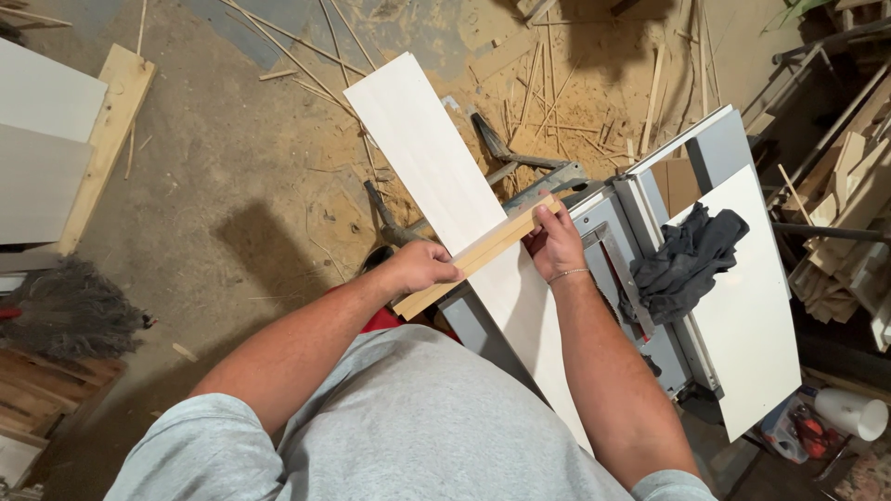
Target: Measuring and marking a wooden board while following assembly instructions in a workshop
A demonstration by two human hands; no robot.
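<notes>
Sawdust floor point(232, 176) surrounds table saw point(613, 232); left hand point(422, 264) and right hand point(557, 243) each grip wooden strip point(483, 250).

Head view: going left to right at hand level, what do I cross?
Broom head → left hand → wooden strip → right hand → dark cloth → stacked wood offcuts.
</notes>
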